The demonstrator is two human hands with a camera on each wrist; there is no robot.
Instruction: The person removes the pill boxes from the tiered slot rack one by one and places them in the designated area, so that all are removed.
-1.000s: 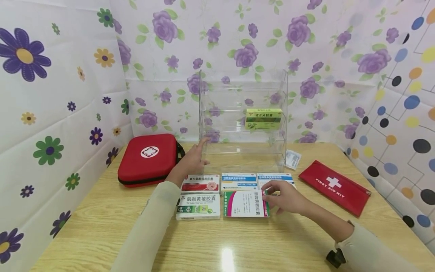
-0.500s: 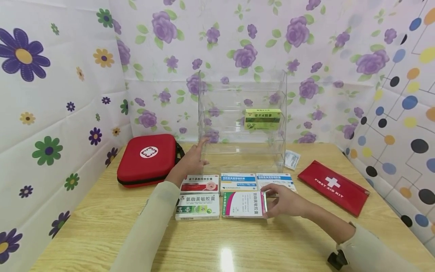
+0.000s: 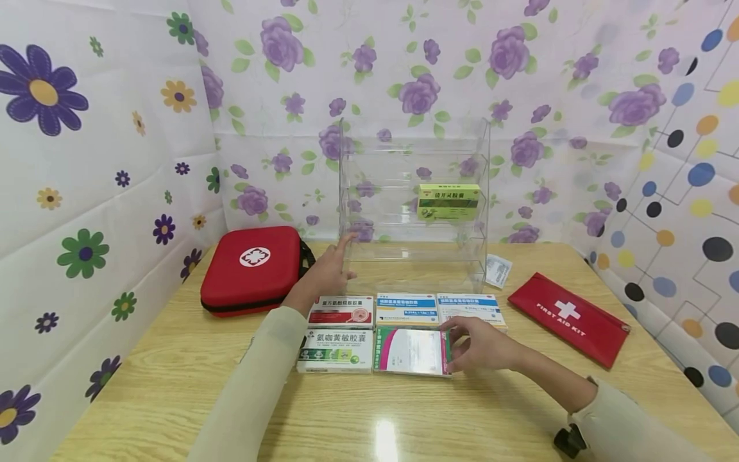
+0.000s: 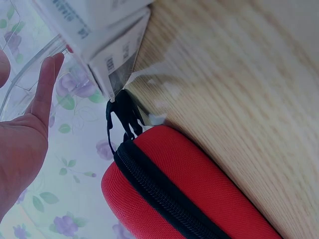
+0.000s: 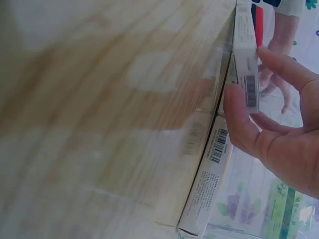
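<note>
My right hand (image 3: 482, 343) pinches the right end of a white, green and magenta medicine box (image 3: 404, 350) in the front row. In the right wrist view, thumb and fingers lie on opposite sides of this box (image 5: 247, 64), and it sits tilted above a neighbouring box. My left hand (image 3: 326, 276) touches the left side of a clear acrylic rack (image 3: 404, 253) with fairly straight fingers. In the left wrist view, its fingers (image 4: 46, 82) meet the rack's edge. One yellow-green medicine box (image 3: 448, 202) stands on the rack's right half.
Beside the held box lie a white-green box (image 3: 337, 350), a red-white box (image 3: 340, 312) and two blue-white boxes (image 3: 406, 308). A red hard case (image 3: 254, 269) stands left, a red first aid pouch (image 3: 568, 317) right. A small packet (image 3: 498, 270) lies by the rack.
My right hand has closed its thumb and fingers on the box's right end. The box has shifted slightly left and tilted, now catching glare. My left hand has stayed at the rack.
</note>
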